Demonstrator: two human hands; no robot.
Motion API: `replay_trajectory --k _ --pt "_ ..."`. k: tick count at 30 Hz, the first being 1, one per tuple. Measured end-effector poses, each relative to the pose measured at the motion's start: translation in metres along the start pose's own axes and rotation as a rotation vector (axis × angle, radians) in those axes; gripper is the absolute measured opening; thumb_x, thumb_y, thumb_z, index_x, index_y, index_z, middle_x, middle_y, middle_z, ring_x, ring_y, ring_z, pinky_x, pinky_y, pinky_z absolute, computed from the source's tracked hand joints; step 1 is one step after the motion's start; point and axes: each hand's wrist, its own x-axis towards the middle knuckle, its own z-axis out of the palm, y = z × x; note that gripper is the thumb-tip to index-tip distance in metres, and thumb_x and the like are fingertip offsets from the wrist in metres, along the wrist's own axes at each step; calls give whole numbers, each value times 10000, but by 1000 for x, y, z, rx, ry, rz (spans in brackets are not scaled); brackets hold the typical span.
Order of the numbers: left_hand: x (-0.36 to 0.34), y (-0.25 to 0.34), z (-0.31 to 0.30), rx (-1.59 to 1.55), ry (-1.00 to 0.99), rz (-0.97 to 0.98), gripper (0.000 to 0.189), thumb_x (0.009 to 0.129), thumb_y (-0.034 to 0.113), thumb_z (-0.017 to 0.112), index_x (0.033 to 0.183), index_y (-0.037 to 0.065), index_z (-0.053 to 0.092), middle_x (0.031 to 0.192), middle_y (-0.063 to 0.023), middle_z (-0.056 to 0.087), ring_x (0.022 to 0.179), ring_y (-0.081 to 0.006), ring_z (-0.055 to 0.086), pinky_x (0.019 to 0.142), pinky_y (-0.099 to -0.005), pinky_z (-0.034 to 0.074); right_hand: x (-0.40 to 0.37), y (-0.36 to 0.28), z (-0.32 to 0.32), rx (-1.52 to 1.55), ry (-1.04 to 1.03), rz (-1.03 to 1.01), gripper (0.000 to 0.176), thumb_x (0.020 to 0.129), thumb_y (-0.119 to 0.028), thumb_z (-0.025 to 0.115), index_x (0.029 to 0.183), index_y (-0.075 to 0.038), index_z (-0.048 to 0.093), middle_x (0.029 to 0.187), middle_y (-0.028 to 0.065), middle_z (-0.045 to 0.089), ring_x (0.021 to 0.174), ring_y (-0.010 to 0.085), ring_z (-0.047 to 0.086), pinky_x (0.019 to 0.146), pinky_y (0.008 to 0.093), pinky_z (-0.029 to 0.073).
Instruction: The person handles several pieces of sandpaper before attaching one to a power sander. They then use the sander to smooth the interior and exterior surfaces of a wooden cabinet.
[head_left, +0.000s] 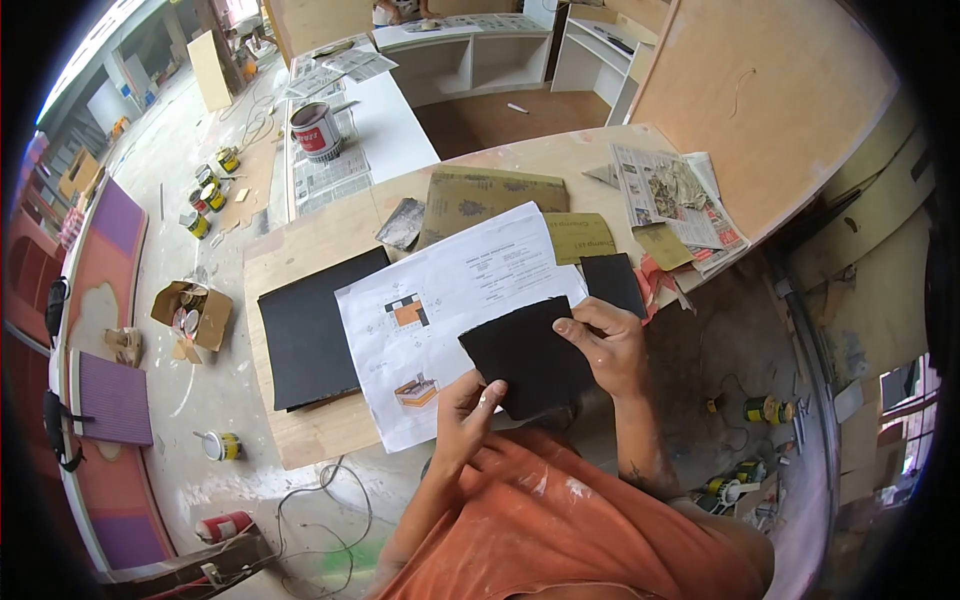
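Observation:
A black sandpaper sheet (pixel 530 365) with a rough top edge is held up in front of me. My left hand (pixel 468 412) pinches its lower left part, thumb on top. At its upper right, my right hand (pixel 612 348) grips the sheet between thumb and fingers. Behind it lies a white printed plan (pixel 455 290) with coloured drawings, partly covered by the sheet. To the left is a larger stack of black sheets (pixel 318 330). Another small black piece (pixel 613 283) rests just beyond my right hand.
Brown-backed sandpaper (pixel 490 200), a yellowish piece (pixel 582 238) and newspaper (pixel 665 200) lie on the wooden board (pixel 290 445). A paint can (pixel 316 132) stands on a newspaper-covered white surface. Cans, a cardboard box (pixel 193 318) and cables (pixel 325 490) are on the floor. Another person's hands (pixel 410 18) show far back.

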Motion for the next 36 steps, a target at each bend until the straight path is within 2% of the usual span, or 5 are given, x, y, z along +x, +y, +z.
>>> replay_trajectory --k 10,16,27,32,36 --pt "7 14 -7 397 85 123 289 948 151 637 727 -2 531 644 28 468 607 -74 423 554 -251 372 3 -5 2 -75 1 -60 220 853 -114 735 764 44 610 664 66 556 574 133 464 538 288 370" --pt "7 10 1 -87 -16 -69 229 970 174 606 837 -8 564 779 -24 585 726 -86 565 667 -230 453 6 -4 3 -112 59 -68 233 861 -113 727 757 41 588 657 65 542 571 140 454 539 287 367" --pt "6 3 -12 122 52 37 239 980 137 569 792 7 498 705 -2 476 666 -78 427 601 -252 373 2 4 1 85 -124 134 270 918 -207 690 788 14 605 676 -28 494 613 51 409 546 235 352" --pt "9 5 -15 213 124 104 216 976 123 573 801 3 534 706 1 496 662 -68 435 599 -234 367 -8 10 -11 121 -551 396 350 935 -261 669 751 33 620 634 11 573 617 77 611 566 242 488" --pt "9 3 -9 99 120 111 213 983 133 571 815 6 537 705 12 496 661 -60 427 592 -226 357 -8 5 -8 111 -420 447 427 928 -256 674 650 41 544 614 53 560 565 131 649 500 249 503"
